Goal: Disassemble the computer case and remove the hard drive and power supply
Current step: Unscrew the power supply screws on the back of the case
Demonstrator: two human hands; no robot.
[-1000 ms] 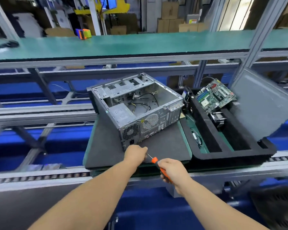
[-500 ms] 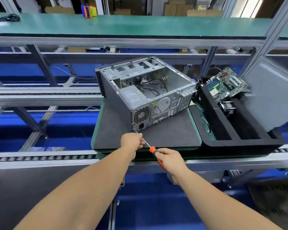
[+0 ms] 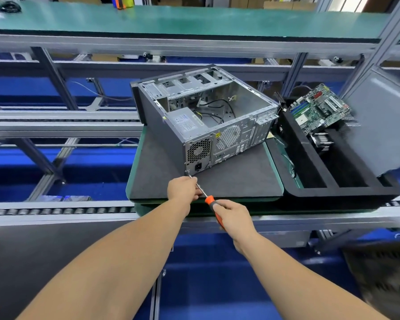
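Hands aim screwdriver at case; motherboard tray beside.

Screwdriver tip is hidden behind the left hand at the computer case lower rear corner; contact with a screw can't be told. Handle is mostly buried in the right hand. Power supply label is too small to read. Dark object at bottom right is blurred and cut off by the edge.
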